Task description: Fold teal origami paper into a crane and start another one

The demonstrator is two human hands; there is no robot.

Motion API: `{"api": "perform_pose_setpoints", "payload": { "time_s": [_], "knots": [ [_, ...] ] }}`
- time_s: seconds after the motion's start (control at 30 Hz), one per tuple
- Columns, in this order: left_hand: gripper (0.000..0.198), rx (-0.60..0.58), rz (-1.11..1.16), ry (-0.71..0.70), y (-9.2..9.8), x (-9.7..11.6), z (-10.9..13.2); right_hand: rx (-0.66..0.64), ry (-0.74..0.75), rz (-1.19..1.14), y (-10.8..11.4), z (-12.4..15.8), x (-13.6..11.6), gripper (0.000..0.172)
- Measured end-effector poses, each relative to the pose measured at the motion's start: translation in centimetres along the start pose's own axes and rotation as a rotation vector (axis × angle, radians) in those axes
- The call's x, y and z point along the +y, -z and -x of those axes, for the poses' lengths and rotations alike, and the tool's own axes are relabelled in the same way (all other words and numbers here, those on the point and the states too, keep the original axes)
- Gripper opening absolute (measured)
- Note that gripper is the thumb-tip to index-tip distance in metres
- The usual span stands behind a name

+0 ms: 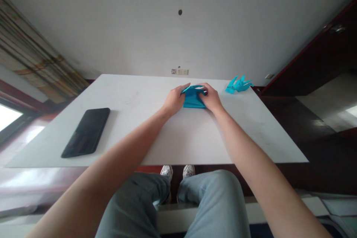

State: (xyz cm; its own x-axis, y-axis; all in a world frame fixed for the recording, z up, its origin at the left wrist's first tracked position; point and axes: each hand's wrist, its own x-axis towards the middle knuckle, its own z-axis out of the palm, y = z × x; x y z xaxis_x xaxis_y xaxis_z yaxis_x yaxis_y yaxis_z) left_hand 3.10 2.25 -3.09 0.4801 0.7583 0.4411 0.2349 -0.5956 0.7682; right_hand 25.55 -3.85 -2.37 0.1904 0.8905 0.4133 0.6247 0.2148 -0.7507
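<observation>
A sheet of blue origami paper, partly folded, is held between my two hands above the far half of the white table. Its upper layer bulges up, leaving a gap between the layers. My left hand grips the paper's left edge, fingers curled around it. On the right side, my right hand pinches the paper, with the thumb over the near layer and the fingers at the upper edge. Some fingertips are hidden behind the paper.
Folded blue paper cranes stand at the table's far right corner. A black tablet or large phone lies at the left. Behind the table rises a wall with sockets. My knees are below the near edge.
</observation>
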Motion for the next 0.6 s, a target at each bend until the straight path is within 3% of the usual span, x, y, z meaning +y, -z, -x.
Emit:
{"api": "perform_pose_setpoints", "payload": {
  "time_s": [0.1, 0.2, 0.33, 0.47, 0.6],
  "knots": [
    [0.058, 0.006, 0.003, 0.030, 0.0, -0.9, -0.2, 0.136, -0.031, 0.029, 0.2, -0.1, 0.1, 0.047],
    [0.060, 0.063, 0.019, 0.044, -0.1, -1.4, -0.4, 0.163, 0.149, 0.058, 0.7, 0.0, -1.2, 0.033],
    [0.064, 0.088, 0.004, 0.050, -0.1, -1.2, -0.4, -0.105, 0.346, 0.107, 0.7, 0.5, -3.2, 0.006],
    [0.070, 0.048, 0.029, 0.071, -0.1, -0.5, -0.1, -0.376, 0.321, 0.156, -0.3, 0.9, -2.8, 0.022],
    [0.090, 0.012, 0.070, 0.143, 0.1, -1.0, 0.1, -0.410, 0.298, 0.164, -0.8, 0.8, -1.6, 0.035]
  ]
}}
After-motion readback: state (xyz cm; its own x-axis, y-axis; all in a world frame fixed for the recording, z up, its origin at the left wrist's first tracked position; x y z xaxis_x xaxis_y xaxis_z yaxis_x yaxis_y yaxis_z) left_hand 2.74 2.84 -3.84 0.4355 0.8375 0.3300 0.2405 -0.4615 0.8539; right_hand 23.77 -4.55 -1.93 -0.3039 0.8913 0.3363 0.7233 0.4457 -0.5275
